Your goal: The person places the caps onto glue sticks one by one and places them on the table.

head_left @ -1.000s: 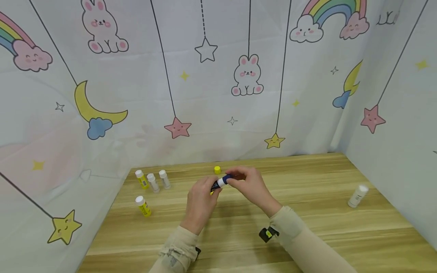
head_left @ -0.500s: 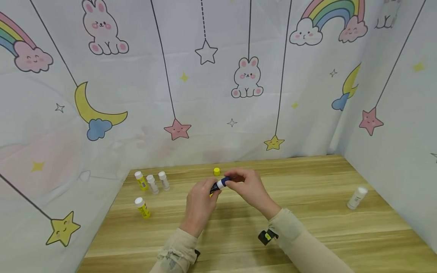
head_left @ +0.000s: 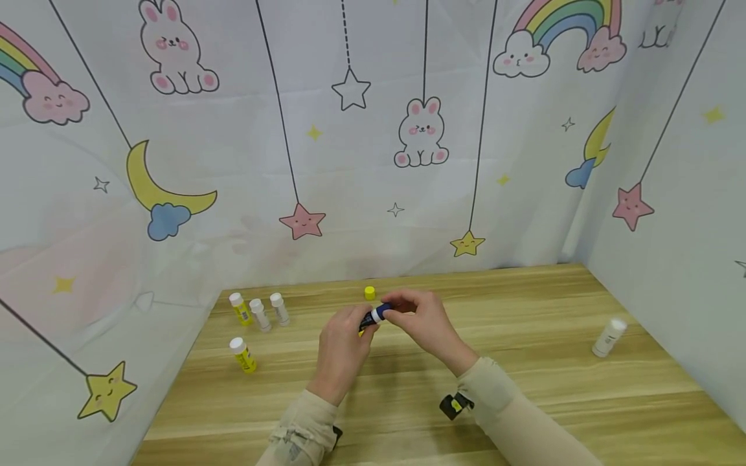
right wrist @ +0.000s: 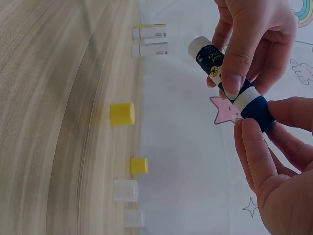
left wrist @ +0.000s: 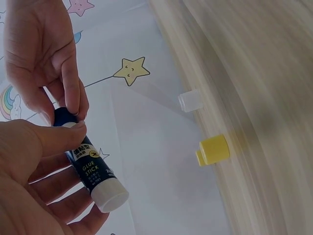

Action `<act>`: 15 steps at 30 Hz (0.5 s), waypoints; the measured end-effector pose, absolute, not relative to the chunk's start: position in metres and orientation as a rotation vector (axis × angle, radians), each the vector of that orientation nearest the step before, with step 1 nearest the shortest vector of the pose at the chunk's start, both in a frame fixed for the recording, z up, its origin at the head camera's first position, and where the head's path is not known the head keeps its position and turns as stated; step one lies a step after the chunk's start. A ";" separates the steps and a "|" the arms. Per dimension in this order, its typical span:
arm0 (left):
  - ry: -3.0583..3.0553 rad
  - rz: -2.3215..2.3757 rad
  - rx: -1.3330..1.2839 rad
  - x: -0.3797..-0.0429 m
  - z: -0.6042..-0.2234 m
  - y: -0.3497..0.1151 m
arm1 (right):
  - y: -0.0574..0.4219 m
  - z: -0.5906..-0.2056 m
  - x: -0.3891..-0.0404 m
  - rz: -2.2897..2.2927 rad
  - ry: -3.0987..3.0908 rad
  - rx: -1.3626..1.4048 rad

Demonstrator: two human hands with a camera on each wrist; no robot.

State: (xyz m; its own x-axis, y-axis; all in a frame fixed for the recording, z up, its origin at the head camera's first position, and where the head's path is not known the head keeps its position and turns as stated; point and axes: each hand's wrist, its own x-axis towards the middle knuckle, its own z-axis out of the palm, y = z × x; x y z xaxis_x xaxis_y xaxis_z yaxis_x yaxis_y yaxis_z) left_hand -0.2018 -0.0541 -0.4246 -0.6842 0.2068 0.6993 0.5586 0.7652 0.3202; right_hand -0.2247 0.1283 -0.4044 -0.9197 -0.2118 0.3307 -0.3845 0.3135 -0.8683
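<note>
Left grip [head_left: 342, 342] grasps the navy glue stick [left wrist: 90, 166], tilted above the worktop [head_left: 524, 317]; right grip [head_left: 428, 323] pinches its blue cap [right wrist: 258, 112]. Beyond sits a yellow cap [head_left: 370, 293]; farther out, four tubes [head_left: 260, 316] left, one white tube [head_left: 609, 338] right.

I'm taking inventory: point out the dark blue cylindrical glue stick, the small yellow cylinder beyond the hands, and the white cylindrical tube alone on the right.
Dark blue cylindrical glue stick [left wrist: 90, 165]: left wrist view, printed label.
Small yellow cylinder [head_left: 370, 295]: head view, side.
White cylindrical tube [head_left: 609, 338]: head view, body's middle.
</note>
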 end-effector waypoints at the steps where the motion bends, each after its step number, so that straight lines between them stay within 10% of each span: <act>1: -2.296 -0.692 -0.569 -0.202 -0.425 -0.054 | 0.128 -0.405 -0.225 1.663 -2.419 0.551; 15: -2.300 -0.691 -0.562 -0.200 -0.426 -0.052 | 0.131 -0.406 -0.223 1.642 -2.435 0.606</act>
State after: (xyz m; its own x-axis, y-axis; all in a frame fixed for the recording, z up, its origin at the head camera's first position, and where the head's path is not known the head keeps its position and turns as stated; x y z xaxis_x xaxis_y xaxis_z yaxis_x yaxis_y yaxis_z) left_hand -0.1999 -0.0517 -0.4262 -0.6883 0.2034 0.6964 0.5534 0.7679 0.3227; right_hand -0.2227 0.1315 -0.4056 -0.9087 -0.2484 0.3354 -0.4041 0.3221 -0.8561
